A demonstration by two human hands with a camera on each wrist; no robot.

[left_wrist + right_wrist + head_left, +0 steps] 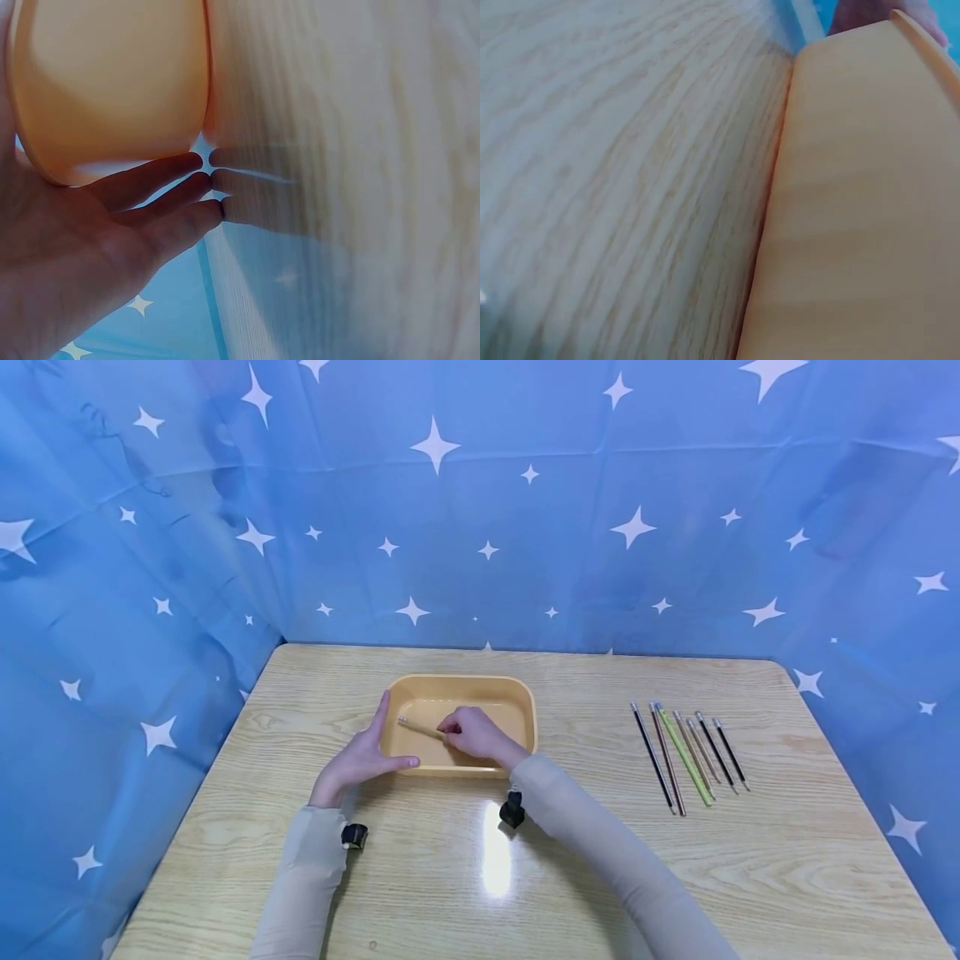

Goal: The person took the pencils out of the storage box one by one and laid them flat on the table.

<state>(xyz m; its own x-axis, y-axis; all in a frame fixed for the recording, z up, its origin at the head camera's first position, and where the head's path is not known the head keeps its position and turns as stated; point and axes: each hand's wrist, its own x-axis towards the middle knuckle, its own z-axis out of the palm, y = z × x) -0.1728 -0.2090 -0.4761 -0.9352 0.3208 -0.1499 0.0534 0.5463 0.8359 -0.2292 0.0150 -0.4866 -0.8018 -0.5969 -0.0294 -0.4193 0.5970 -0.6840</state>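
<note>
A shallow yellow-orange tray (491,687) with rounded corners sits on the wooden table. My left hand (360,760) spans its front left corner, fingers fairly straight along the outer left side and thumb lying at the front rim. In the left wrist view, the fingers (161,180) reach along the outside of the tray wall. Inside the tray, my right hand (476,732) pinches one end of a light wood-coloured pencil (422,728). Its pale end points to the left. The right wrist view shows the tray's outer wall (847,210); the right hand itself is hidden there.
At the right of the table (570,843), several pencils (686,752) lie side by side in a slanted row, one of them bright green. A blue curtain (555,527) with white stars hangs behind the table and along its sides.
</note>
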